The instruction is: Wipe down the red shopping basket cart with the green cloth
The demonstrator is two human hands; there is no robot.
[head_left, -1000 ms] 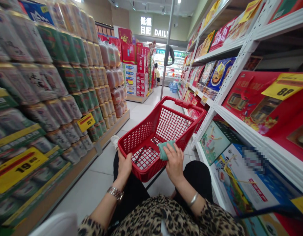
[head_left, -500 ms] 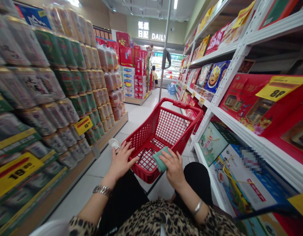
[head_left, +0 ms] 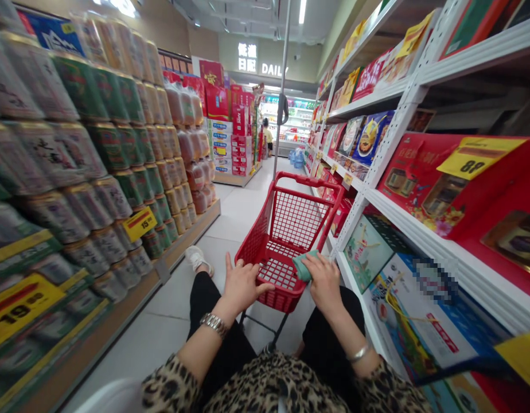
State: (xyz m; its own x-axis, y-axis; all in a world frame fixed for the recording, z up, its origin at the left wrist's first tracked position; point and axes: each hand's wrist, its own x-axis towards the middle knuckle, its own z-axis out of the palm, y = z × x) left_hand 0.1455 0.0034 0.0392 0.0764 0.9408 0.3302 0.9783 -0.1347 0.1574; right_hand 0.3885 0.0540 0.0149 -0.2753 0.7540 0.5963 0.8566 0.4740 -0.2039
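Note:
Between my knees stands a red plastic shopping basket cart (head_left: 248, 236) with grid walls and dark metal legs. My left hand (head_left: 243, 285) lies over its near left rim, fingers spread and thumb stretched along the near edge. A green cloth (head_left: 305, 265) is folded under the fingers of my right hand (head_left: 323, 280), which presses it against the basket's right rim near the front corner. The basket's grid floor shows through the opening. Some of the cloth is hidden by my right fingers.
Stacked drink cans (head_left: 86, 223) line the left side on a low platform. White shelves (head_left: 437, 229) with boxed goods rise close on the right. A grey pole (head_left: 282, 69) stands beyond the cart. Farther down the aisle is a person (head_left: 268, 137).
The basket has swung to face more directly away from me. My left hand has moved right along the rim, and my right hand has shifted right with the cloth.

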